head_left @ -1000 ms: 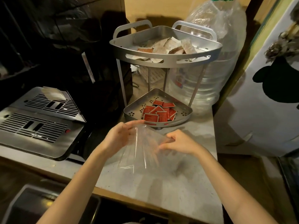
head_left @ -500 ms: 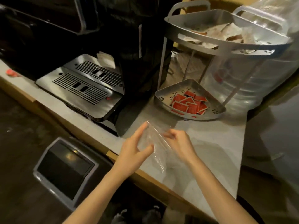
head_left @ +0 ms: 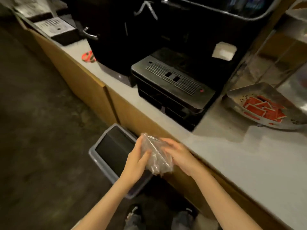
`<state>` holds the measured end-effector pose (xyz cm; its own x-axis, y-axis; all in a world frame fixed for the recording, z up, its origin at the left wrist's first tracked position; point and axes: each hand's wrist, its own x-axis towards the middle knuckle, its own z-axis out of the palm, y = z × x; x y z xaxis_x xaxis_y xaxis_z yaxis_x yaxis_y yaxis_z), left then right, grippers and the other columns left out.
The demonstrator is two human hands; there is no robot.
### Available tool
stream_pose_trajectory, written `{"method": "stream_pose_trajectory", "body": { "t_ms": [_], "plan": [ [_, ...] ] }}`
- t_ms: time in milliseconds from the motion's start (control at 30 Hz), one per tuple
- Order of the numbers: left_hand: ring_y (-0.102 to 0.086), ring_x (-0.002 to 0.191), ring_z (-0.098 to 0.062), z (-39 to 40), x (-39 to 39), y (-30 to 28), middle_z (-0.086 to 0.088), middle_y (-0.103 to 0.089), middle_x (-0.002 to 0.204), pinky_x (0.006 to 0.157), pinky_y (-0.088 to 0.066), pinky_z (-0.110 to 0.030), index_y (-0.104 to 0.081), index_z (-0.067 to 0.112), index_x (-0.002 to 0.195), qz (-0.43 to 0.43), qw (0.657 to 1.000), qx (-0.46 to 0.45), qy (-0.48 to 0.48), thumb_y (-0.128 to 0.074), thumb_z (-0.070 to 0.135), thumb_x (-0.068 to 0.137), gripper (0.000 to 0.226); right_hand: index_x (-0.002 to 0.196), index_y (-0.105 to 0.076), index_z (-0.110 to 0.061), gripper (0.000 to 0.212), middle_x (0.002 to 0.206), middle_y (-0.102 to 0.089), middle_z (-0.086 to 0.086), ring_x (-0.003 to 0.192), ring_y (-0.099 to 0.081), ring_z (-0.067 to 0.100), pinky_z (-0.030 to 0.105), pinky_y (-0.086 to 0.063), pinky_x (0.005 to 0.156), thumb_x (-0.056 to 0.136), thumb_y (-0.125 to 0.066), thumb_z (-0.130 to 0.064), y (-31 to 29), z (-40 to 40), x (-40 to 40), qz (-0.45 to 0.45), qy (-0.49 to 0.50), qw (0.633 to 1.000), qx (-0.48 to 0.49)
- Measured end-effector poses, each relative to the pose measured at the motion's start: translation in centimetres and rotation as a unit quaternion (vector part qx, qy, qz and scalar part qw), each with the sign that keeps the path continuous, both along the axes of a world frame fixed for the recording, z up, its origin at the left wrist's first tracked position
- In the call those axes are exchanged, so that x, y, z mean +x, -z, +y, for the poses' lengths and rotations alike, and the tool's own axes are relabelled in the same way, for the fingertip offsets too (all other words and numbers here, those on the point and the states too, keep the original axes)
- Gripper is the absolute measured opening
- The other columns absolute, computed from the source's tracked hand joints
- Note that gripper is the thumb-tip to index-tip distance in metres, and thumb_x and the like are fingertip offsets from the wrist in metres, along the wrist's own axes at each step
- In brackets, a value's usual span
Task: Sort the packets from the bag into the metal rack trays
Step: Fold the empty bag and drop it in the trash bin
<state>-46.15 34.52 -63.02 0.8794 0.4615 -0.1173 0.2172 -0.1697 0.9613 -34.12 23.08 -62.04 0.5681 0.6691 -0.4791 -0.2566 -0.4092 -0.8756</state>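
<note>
Bag (head_left: 156,156) crumpled, gripped by both hands | bin (head_left: 114,151) beneath | red packets (head_left: 264,110) in tray (head_left: 235,97)

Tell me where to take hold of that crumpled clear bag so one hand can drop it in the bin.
Pinch the bunched lower end of the clear bag, coming from the left hand side. The film there looks gathered into a wad, thick enough to hold. The bin lies just left, so the right hand can likely let go.
</note>
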Motion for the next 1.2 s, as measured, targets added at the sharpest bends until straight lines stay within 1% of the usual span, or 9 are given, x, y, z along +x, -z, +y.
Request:
{"method": "stream_pose_trajectory", "body": {
  "t_ms": [133,233,333,600,733,833,967,1067,1200],
  "plan": [
    [-0.054,0.101,0.007,5.7,-2.6,1.7,0.02,-0.058,0.107,0.088,-0.043,-0.016,-0.043,0.044,0.113,-0.005,0.996,0.088,-0.009,-0.05,0.018,0.083,0.041,0.115,-0.055,-0.034,0.035,0.112,-0.059,-0.009,0.104,-0.057,0.008,0.026,-0.048,0.089,0.087,-0.059,-0.013,2.8,5.9,-3.5,-0.036,-0.02,0.999,-0.03],
    [-0.055,0.1,-0.013,10.5,-3.5,4.9,0.003,-0.063,0.104,0.088,-0.043,-0.035,-0.059,0.023,0.109,0.051,0.973,0.223,-0.038,-0.053,0.015,0.075,0.036,0.123,-0.052,-0.028,0.039,0.118,-0.057,-0.008,0.11,-0.051,0.009,0.026,-0.042,0.092,0.088,-0.057,-0.015,5.5,9.7,-5.5,-0.091,-0.016,0.994,-0.053],
    [-0.05,0.089,-0.023,14.7,-4.2,8.6,-0.009,-0.06,0.098,0.077,-0.04,-0.033,-0.067,0.012,0.104,0.138,0.938,0.312,-0.062,-0.066,0.006,0.073,0.031,0.127,-0.051,-0.026,0.034,0.124,-0.055,0.002,0.108,-0.052,0.014,0.021,-0.039,0.086,0.095,-0.046,-0.019,9.3,12.3,-7.5,-0.129,-0.032,0.985,-0.108],
    [-0.06,0.09,-0.021,20.7,-1.8,16.4,-0.006,-0.06,0.103,0.078,-0.047,-0.029,-0.071,0.019,0.1,0.255,0.94,0.22,0.046,-0.063,0.01,0.078,0.025,0.127,-0.054,-0.017,0.034,0.123,-0.063,0.0,0.117,-0.057,0.013,0.019,-0.041,0.094,0.096,-0.042,-0.014,17.2,15.8,-9.9,-0.198,-0.014,0.964,-0.175],
    [-0.052,0.109,-0.021,21.7,-0.4,18.8,-0.003,-0.049,0.116,0.093,-0.045,-0.032,-0.065,0.02,0.105,0.279,0.959,-0.01,0.052,-0.054,0.021,0.084,0.024,0.12,-0.058,-0.015,0.03,0.119,-0.064,0.0,0.114,-0.056,0.01,0.027,-0.04,0.104,0.091,-0.052,-0.014,20.8,17.0,-9.8,-0.211,-0.015,0.963,-0.168],
    [-0.054,0.108,-0.019,22.4,-0.3,19.9,-0.003,-0.051,0.119,0.096,-0.046,-0.036,-0.062,0.019,0.103,0.249,0.961,-0.107,0.046,-0.055,0.053,0.059,0.055,0.121,-0.059,-0.016,0.033,0.123,-0.063,0.002,0.115,-0.057,0.012,0.025,-0.04,0.104,0.088,-0.056,-0.015,23.4,17.4,-9.9,-0.267,-0.029,0.942,-0.2],
    [-0.044,0.111,-0.01,23.5,-0.8,22.7,0.006,-0.043,0.122,0.093,-0.043,-0.029,-0.06,0.029,0.107,0.299,0.919,0.138,0.217,-0.071,0.029,0.067,0.042,0.133,-0.048,-0.018,0.039,0.141,-0.046,0.004,0.129,-0.045,0.015,0.021,-0.031,0.107,0.094,-0.046,-0.012,25.4,17.8,-10.8,-0.251,-0.082,0.939,-0.221],
    [-0.051,0.113,-0.016,23.2,-1.5,25.0,0.003,-0.049,0.126,0.091,-0.046,-0.03,-0.06,0.024,0.115,0.301,0.895,0.244,0.22,-0.065,0.008,0.077,0.042,0.142,-0.033,-0.023,0.045,0.153,-0.026,0.005,0.137,-0.032,0.018,0.026,-0.029,0.109,0.098,-0.036,-0.013,26.6,18.1,-10.6,-0.221,-0.154,0.926,-0.264],
    [-0.041,0.114,-0.021,22.3,-1.0,26.7,0.008,-0.058,0.121,0.085,-0.037,-0.031,-0.058,0.03,0.119,0.331,0.827,0.405,0.208,-0.054,0.016,0.085,0.037,0.144,-0.026,-0.025,0.045,0.15,-0.028,0.006,0.135,-0.03,0.022,0.033,-0.031,0.107,0.099,-0.032,-0.023,27.6,18.4,-10.0,-0.202,-0.204,0.915,-0.285]
  ]
}}
